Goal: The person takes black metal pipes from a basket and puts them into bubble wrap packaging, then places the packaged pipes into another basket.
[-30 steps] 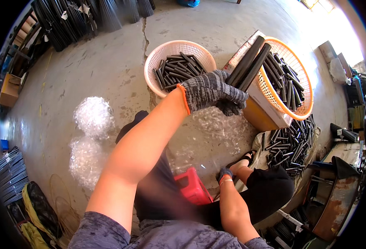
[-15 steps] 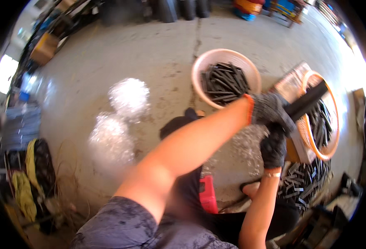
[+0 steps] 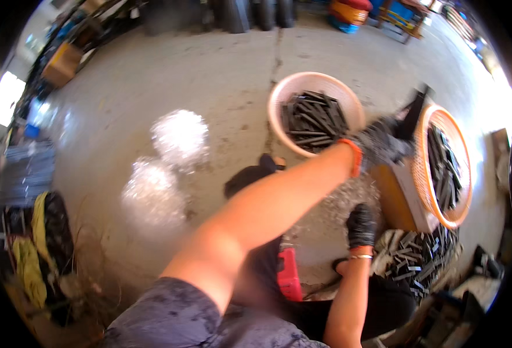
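Note:
My left hand point(image 3: 377, 142), in a dark grey glove with an orange cuff, reaches across to the right. It is closed on a bundle of black strips point(image 3: 411, 116), which looks blurred and points up and away beside the right-hand basket. Lower down and apart from it is my right hand point(image 3: 361, 225) in a dark glove. Its fingers look curled; what they hold, if anything, is hidden. A pinkish plastic basket point(image 3: 276, 110) of short black strips point(image 3: 317, 119) stands beyond my left wrist. Another orange-rimmed basket point(image 3: 466, 174), also holding black strips, leans by a cardboard box point(image 3: 401, 200).
Two shiny heaps of clear plastic film point(image 3: 180, 139) lie on the floor at left. Loose black pieces point(image 3: 418, 258) are piled below the box. A red plastic object point(image 3: 289, 275) is near my legs. More clear scraps point(image 3: 348, 203) lie under my left forearm.
My hands, close together around the black bundle before, are now apart. The right has drawn down and back toward me; the left keeps the bundle, now pointing more steeply up beside the right-hand basket.

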A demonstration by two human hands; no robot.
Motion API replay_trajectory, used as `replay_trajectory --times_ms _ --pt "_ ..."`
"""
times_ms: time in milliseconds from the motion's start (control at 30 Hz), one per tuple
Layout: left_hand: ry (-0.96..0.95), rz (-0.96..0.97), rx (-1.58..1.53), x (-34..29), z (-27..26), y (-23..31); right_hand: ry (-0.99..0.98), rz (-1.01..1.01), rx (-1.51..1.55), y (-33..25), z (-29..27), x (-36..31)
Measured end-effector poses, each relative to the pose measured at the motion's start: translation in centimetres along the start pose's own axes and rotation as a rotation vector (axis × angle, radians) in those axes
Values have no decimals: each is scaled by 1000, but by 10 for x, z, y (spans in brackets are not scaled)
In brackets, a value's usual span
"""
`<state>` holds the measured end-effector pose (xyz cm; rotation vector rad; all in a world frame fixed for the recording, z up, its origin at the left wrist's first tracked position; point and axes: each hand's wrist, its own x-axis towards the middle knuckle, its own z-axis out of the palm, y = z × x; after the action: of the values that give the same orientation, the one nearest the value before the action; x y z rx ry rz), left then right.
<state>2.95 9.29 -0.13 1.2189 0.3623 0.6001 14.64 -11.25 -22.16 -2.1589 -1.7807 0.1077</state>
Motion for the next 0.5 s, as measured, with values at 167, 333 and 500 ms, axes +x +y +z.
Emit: replay_trajectory --times_ms 167,333,500 --pt "220 -128 -44 -16 -31 32 -797 331 -273 20 81 -108" --pt "103 -227 -57 -8 -13 26 -763 778 190 55 103 -150" --pt "35 -240 -279 -10 -20 6 135 358 1297 -49 -45 32"
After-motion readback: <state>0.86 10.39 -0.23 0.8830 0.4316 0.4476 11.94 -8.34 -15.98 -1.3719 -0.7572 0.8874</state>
